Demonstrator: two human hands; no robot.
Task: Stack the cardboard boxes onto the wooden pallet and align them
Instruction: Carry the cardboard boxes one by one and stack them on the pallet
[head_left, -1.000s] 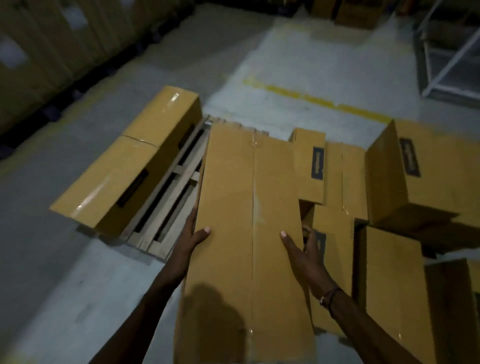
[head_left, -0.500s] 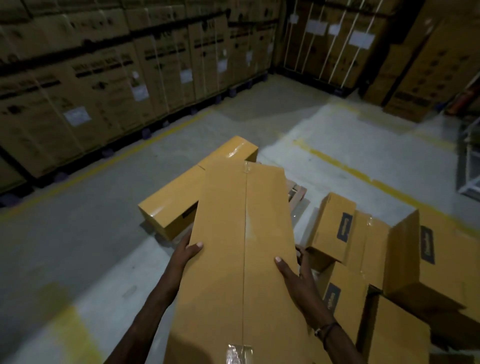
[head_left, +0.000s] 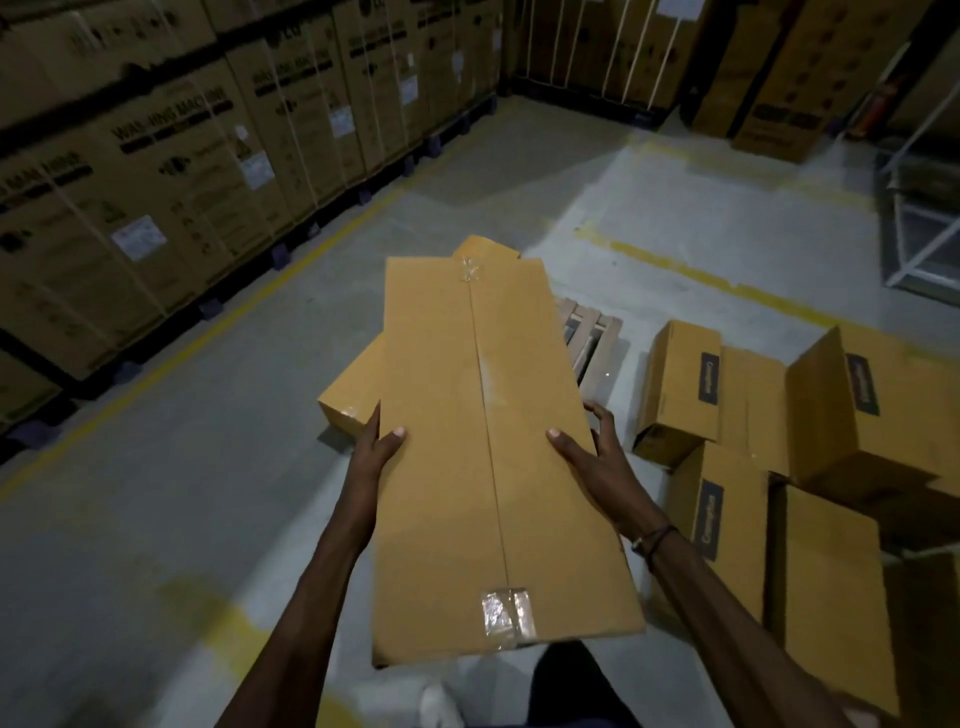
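A person carries a long cardboard box (head_left: 488, 452) at waist height in a dim warehouse; the left hand (head_left: 375, 451) clasps its left edge, thumb on top and fingers down the side; the right hand (head_left: 592, 457) grips the right edge the same way, a cord bracelet (head_left: 655, 538) at the wrist; beyond the box, a wooden pallet (head_left: 592, 338) lies on the concrete floor (head_left: 182, 467) with another long box (head_left: 353, 395) already resting on it; loose boxes (head_left: 779, 441) crowd the floor to the right; strapped appliance cartons (head_left: 156, 171) line the far left wall.
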